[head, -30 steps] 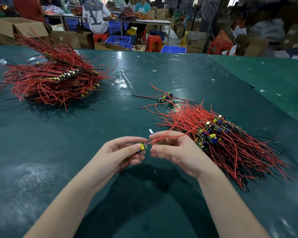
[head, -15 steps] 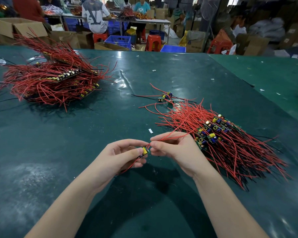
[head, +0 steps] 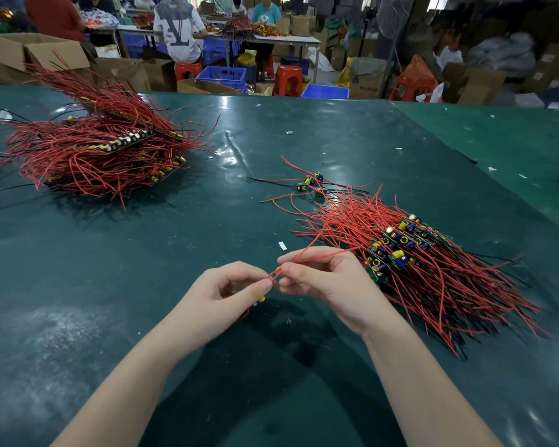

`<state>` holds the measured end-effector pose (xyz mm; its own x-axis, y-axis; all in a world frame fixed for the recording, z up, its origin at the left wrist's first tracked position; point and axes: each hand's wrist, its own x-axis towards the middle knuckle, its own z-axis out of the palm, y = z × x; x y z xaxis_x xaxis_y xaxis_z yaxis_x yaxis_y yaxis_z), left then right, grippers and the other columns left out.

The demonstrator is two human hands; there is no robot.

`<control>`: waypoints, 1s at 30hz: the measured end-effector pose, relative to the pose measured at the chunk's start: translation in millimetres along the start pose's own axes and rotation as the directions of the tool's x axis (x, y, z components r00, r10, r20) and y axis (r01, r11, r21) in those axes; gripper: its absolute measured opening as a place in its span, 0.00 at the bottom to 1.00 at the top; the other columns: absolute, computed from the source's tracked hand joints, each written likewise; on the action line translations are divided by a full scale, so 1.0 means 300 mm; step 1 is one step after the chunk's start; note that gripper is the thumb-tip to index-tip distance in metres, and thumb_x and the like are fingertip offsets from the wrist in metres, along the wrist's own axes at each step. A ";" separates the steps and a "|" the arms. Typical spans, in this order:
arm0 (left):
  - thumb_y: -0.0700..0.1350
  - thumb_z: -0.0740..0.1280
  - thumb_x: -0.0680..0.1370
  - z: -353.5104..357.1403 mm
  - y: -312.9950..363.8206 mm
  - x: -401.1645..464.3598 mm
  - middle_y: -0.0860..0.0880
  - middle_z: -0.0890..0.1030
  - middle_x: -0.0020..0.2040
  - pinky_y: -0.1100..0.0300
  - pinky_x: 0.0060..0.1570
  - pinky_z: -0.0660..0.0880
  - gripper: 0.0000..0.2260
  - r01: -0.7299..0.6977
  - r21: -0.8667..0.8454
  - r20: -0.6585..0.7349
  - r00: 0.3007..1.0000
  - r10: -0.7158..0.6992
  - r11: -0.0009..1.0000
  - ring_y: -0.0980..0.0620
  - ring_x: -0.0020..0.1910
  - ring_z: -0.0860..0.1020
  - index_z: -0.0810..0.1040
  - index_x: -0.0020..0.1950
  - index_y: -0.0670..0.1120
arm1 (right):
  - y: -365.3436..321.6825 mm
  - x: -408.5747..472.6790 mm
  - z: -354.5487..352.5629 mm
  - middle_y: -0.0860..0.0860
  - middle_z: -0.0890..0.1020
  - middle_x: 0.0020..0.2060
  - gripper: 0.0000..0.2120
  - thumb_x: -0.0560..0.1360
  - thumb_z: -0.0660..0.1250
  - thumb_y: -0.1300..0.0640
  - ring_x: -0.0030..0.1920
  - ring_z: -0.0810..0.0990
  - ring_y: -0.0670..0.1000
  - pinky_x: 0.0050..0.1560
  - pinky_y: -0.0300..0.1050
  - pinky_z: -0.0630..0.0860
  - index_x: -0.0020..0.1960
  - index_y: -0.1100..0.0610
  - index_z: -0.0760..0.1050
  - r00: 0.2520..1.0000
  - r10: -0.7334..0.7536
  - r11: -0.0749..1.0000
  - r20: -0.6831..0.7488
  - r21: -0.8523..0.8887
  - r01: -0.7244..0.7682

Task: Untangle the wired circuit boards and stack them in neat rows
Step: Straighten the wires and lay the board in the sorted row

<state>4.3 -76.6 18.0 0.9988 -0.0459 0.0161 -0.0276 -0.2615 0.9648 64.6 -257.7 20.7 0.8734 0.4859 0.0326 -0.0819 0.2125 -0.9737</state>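
- The left hand (head: 229, 290) gripped a small circuit board (head: 260, 299), of which only a yellow component showed below the curled fingers; the board lay near the middle of the bench (head: 142, 285), held just above its dark green surface.
- The right hand (head: 328, 280) pinched the board's red wires (head: 307, 259) between thumb and forefinger, right beside the left hand, so that the two grips almost touched.
- From the right-hand pinch the wires ran up and to the right, their long axis pointing toward the sorted stack (head: 410, 253), which lay just to the right of that hand; the right hand was therefore the nearer one to the stack.
- The stack's boards sat in a short row with wires trailing both to the far left and to the near right.
- A few loose boards (head: 310, 183) lay at the stack's far end, not yet aligned.
- A larger tangled heap (head: 97, 150) sat at far left, well apart from both hands.
- Judgement: the held board appeared to need its wires straightened before it could be laid onto the stack at right.
- Beyond the bench stood cardboard boxes (head: 29, 53) and a blue crate (head: 221, 77); their contents could not be made out.
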 end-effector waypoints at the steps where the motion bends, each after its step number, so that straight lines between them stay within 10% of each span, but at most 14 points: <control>1: 0.44 0.68 0.77 0.002 -0.003 -0.001 0.46 0.80 0.37 0.65 0.35 0.70 0.06 -0.015 -0.003 -0.002 1.000 0.015 1.000 0.55 0.34 0.74 0.84 0.44 0.48 | 0.000 -0.001 0.001 0.57 0.84 0.35 0.08 0.72 0.69 0.70 0.36 0.83 0.51 0.41 0.42 0.80 0.44 0.59 0.84 1.000 -0.001 1.000 0.000 -0.005 0.001; 30: 0.54 0.63 0.78 0.009 -0.015 0.004 0.47 0.84 0.44 0.59 0.51 0.73 0.13 0.005 -0.048 0.139 0.990 0.002 0.999 0.45 0.48 0.80 0.83 0.41 0.50 | -0.017 0.006 0.018 0.55 0.85 0.41 0.08 0.75 0.67 0.61 0.35 0.82 0.45 0.37 0.34 0.78 0.45 0.59 0.85 0.992 0.113 0.965 -0.063 0.244 -0.094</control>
<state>5.6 -78.0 13.1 0.9835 -0.1799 -0.0188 -0.0208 -0.2154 0.9763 64.1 -253.2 27.0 0.8872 0.4523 -0.0916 -0.2785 0.3665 -0.8878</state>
